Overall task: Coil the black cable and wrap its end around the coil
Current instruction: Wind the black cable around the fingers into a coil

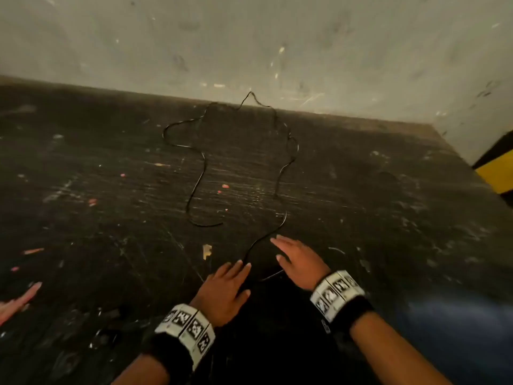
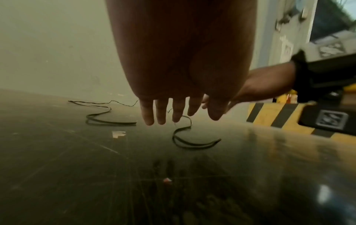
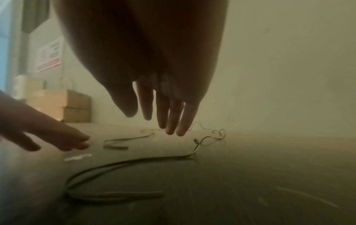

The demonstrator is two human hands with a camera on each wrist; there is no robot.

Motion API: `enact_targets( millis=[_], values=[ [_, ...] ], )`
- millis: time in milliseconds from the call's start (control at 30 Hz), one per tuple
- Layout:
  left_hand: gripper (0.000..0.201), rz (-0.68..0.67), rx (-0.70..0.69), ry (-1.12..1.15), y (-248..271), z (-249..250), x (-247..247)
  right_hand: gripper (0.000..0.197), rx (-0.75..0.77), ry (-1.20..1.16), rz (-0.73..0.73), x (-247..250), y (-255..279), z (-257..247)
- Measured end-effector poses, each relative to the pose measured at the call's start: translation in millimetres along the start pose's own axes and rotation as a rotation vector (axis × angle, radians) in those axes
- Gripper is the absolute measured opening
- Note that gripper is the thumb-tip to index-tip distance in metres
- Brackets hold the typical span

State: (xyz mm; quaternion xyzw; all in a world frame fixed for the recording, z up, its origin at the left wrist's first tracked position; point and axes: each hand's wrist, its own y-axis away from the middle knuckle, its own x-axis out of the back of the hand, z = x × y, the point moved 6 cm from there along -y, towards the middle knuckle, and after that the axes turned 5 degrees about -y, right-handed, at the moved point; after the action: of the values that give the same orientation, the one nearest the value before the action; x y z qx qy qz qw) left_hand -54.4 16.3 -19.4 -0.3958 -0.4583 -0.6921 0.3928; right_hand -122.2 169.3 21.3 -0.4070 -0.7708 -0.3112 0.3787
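Observation:
A thin black cable [image 1: 201, 175] lies in one big loose loop on the dark scratched table [image 1: 111, 190], reaching back to the wall. Its near end runs between my two hands; its other end lies further out to the left. My left hand [image 1: 230, 284] hovers just left of that near end, fingers straight, holding nothing. My right hand [image 1: 294, 259] hovers just right of it, also flat and empty. In the left wrist view the left hand [image 2: 173, 115] hangs above a curve of cable [image 2: 192, 144]. In the right wrist view the right hand [image 3: 163, 115] hangs over the cable [image 3: 123, 163].
A pale scuffed wall [image 1: 249, 37] stands along the table's far edge. A yellow-and-black striped barrier [image 1: 497, 168] sits past the right edge. Another person's hand [image 1: 19, 300] rests at the left edge. Cardboard boxes [image 3: 63, 106] stand far off to the left.

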Motion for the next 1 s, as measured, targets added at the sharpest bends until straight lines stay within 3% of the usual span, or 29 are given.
enact_targets(
  millis=[200, 433, 500, 600, 667, 767, 1000],
  values=[
    [0.061, -0.142, 0.063, -0.151, -18.7, -2.1, -13.8, 0.056, 0.161, 0.318, -0.221, -29.7, -68.3, -6.1],
    [0.061, -0.059, 0.086, -0.086, -17.2, -9.8, -26.7, 0.025, 0.255, 0.508, -0.153, -45.8, -84.5, -12.2],
    [0.062, 0.027, 0.125, 0.160, -16.7, -14.2, -24.8, 0.023, 0.239, 0.468, -0.155, -42.9, -81.1, -13.1],
    [0.066, 0.167, 0.237, 0.868, -12.7, -27.1, -18.4, 0.021, 0.186, 0.296, -0.083, -20.8, -70.4, -24.0],
    [0.047, 0.229, 0.231, 1.235, -10.9, -27.3, -7.7, 0.018, 0.184, 0.175, -0.002, 0.0, -59.2, -37.5],
    [0.021, 0.243, 0.086, 1.471, 4.2, -13.6, 28.7, 0.014, 0.171, 0.089, 0.094, 32.1, -39.8, -61.2],
    [0.033, 0.104, -0.346, 1.839, 59.9, 27.8, 112.2, 0.010, 0.151, -0.010, 0.352, 99.4, 4.3, -95.0]
  ],
)
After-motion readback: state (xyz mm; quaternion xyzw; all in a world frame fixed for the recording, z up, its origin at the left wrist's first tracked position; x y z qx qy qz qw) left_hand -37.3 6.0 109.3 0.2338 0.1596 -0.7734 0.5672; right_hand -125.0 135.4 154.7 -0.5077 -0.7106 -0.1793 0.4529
